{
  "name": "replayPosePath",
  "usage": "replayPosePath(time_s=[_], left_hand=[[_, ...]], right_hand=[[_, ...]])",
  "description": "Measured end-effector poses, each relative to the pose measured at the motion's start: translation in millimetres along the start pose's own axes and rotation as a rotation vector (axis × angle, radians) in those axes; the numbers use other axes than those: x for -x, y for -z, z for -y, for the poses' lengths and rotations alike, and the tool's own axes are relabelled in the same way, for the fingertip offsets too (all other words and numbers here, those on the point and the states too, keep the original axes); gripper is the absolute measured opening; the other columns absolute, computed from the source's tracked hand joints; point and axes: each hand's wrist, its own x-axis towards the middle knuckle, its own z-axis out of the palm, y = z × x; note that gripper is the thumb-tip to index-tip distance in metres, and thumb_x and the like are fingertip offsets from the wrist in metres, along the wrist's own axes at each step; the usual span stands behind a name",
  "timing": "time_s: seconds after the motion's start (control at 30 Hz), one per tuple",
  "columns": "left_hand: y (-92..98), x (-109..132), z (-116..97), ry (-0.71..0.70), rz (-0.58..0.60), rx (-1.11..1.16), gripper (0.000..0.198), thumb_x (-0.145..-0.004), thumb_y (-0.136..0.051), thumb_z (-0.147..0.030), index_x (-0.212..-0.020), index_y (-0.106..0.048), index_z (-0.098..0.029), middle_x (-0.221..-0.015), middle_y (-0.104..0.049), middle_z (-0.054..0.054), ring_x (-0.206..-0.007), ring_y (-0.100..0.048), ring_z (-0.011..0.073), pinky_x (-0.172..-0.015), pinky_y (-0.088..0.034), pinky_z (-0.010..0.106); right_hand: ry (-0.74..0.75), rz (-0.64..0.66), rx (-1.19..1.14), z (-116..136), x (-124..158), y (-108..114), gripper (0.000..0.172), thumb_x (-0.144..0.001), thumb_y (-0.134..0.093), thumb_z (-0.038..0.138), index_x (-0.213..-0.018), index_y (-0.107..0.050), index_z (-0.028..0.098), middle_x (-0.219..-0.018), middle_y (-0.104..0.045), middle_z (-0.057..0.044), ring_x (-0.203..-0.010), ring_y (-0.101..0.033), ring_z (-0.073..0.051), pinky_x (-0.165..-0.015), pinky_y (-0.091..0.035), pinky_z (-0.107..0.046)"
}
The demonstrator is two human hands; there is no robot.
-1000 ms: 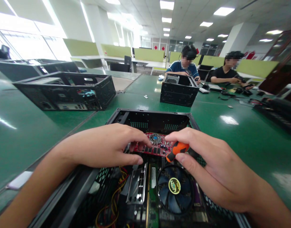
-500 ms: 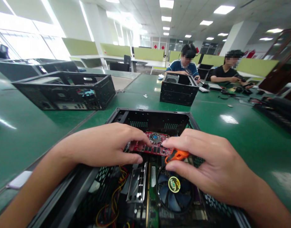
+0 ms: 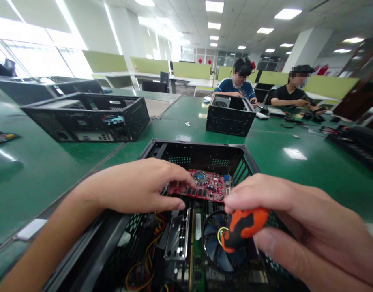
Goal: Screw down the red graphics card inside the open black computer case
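Observation:
My right hand (image 3: 284,215) grips an orange-and-black screwdriver (image 3: 243,227) by its handle, thumb on one side and fingers on the other. It hangs over the black CPU fan (image 3: 215,253); its shaft cannot be made out. My left hand (image 3: 153,186) lies over the left end of a red graphics card (image 3: 209,184), index fingertip at its face. The thumb sticks out apart from the fingers, below the card's near edge. Around both hands is an open black computer case (image 3: 201,152). A green memory module (image 3: 198,235) stands left of the fan.
Yellow and red wires (image 3: 151,253) and a silver bracket (image 3: 177,237) lie inside the case. Other cases stand on the green table (image 3: 171,129), one at left (image 3: 92,121), another ahead (image 3: 230,117). Two people (image 3: 239,81) sit across the table.
My right hand has drawn back from the graphics card, toward me and to the right, with the screwdriver now over the fan. My left hand has stayed at the card.

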Motion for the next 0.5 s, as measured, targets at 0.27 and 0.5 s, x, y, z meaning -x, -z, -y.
replayPosePath(time_s=[0.27,0.5], left_hand=[[-0.5,0.8,1.3,-0.009,-0.010,0.012,0.037,-0.110,-0.088,-0.044,-0.145,-0.097,-0.036,-0.131,-0.101,0.003,-0.114,-0.096,0.0318,-0.097,-0.071,0.036],[-0.6,1.6,1.6,-0.032,-0.031,0.011,0.034,-0.110,-0.089,-0.042,-0.143,-0.097,-0.036,-0.131,-0.102,0.003,-0.114,-0.096,0.0317,-0.096,-0.070,0.036]], right_hand=[[0.015,0.059,-0.007,7.7,-6.2,-16.2,0.047,-0.115,-0.092,0.042,-0.162,-0.093,0.039,-0.132,-0.100,-0.011,-0.138,-0.096,-0.042,-0.115,-0.085,-0.051],[0.050,0.132,-0.057,10.4,-4.9,-14.7,0.039,-0.116,-0.073,0.016,-0.143,-0.097,0.030,-0.135,-0.104,-0.004,-0.127,-0.101,-0.025,-0.117,-0.080,-0.028]])
